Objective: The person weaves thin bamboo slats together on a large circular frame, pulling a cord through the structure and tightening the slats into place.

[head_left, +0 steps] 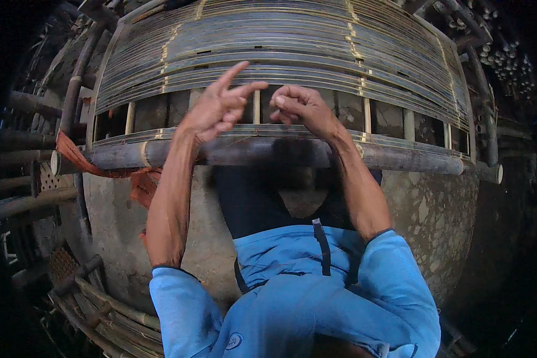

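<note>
A wide panel of thin bamboo strips (268, 48) lies in front of me, crossed by pale lashings. My left hand (221, 108) hovers over the gap at the panel's near side, index finger and thumb stretched apart, other fingers loosely bent. It appears to hold nothing. Just right of it, my right hand (301, 107) has its fingers curled with the thumb against them. Whether something thin is pinched there I cannot make out. Below both hands, pale cross slats (256, 107) span the gap to a few more strips beside a thick bamboo pole (409, 160).
The thick pole runs across just ahead of my legs. An orange cloth strip (77, 156) hangs around its left end. Upright poles (482, 98) flank the panel. Curved bamboo rails (119, 310) stand at lower left, above a concrete floor (429, 221). Bundled poles (507, 59) show at far right.
</note>
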Demonstrator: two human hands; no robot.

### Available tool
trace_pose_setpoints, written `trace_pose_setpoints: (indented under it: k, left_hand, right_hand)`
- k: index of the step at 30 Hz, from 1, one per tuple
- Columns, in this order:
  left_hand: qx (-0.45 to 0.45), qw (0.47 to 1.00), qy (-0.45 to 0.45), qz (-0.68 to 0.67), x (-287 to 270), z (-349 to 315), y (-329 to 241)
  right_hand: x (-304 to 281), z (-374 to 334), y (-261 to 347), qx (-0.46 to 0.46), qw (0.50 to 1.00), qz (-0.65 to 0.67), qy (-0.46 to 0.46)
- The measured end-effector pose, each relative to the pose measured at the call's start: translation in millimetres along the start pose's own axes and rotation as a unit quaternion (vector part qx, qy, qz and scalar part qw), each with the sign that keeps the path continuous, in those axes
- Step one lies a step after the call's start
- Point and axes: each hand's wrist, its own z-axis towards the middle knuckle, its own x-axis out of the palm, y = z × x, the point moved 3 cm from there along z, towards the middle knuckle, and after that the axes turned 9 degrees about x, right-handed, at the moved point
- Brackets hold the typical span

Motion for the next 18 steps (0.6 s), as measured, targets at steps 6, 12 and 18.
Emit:
trace_pose_setpoints:
  k: [6,12,18]
  left_hand:
    - [0.218,0.741,-0.048,0.633,7,-32,-10]
    - [0.089,0.692,-0.133,0.704,-64,-162,-105]
    - [-0.071,0.798,-0.279,0.530,-169,-398,-159]
  right_hand:
    - [20,-42,54,-0.094,0.966,-0.228,-0.081]
    - [-62,-51,58,-0.189,0.880,-0.325,-0.291]
    - [-68,-25,34,-0.132,0.868,-0.379,-0.291]
